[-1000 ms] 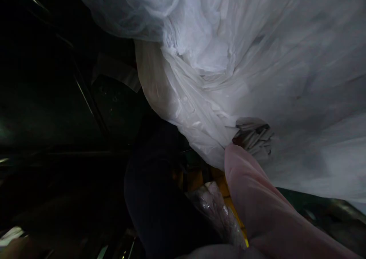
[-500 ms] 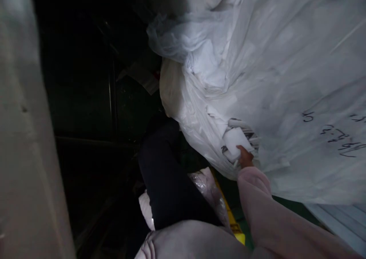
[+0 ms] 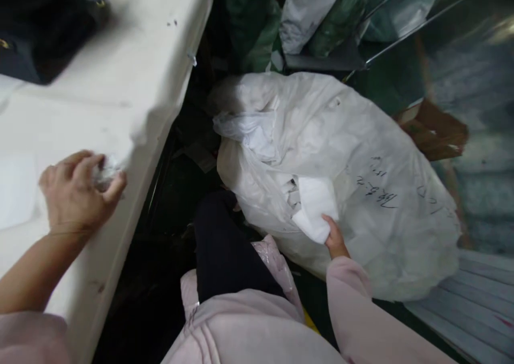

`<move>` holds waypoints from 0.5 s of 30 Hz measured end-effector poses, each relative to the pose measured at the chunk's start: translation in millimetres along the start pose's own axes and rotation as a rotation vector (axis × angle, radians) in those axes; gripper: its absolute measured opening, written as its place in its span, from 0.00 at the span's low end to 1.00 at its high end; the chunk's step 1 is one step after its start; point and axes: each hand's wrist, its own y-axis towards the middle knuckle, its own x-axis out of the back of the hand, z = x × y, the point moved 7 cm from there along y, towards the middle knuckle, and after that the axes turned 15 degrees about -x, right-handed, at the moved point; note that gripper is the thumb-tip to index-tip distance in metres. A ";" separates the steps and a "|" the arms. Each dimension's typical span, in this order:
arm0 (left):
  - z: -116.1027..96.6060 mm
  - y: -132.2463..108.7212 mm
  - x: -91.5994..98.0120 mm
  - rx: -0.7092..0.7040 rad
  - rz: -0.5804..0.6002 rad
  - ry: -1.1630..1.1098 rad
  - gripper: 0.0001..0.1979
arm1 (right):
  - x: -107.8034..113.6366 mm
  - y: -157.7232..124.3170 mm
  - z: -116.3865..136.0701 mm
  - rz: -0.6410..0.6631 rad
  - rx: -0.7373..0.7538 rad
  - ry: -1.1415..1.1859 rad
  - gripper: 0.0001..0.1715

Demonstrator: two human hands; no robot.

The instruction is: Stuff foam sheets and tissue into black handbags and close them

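Some wht sheeting (image 3: 319, 201), plain, w/ bend

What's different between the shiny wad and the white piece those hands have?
The shiny wad looks crumpled; the white piece looks flatter and plain white. The wad looks smaller than the white piece. The left hand holds the wad at the table; the right hand holds the white piece by the sack. Both are held.

L hand (image 3: 76, 192): thumb + fingers round crumpled clr plastic (image 3: 107, 172), at wht table (image 3: 100, 112) | R hand (image 3: 336, 239): grips wht pc (image 3: 318, 203) by opening in lg wht bag (image 3: 393, 241), dk handwriting on side | brn ctn (image 3: 437, 131) nr bag
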 end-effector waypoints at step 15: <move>-195.3 -21.2 133.6 -0.077 -0.314 -0.636 0.38 | -268.5 -196.2 122.0 0.888 0.022 -0.058 0.27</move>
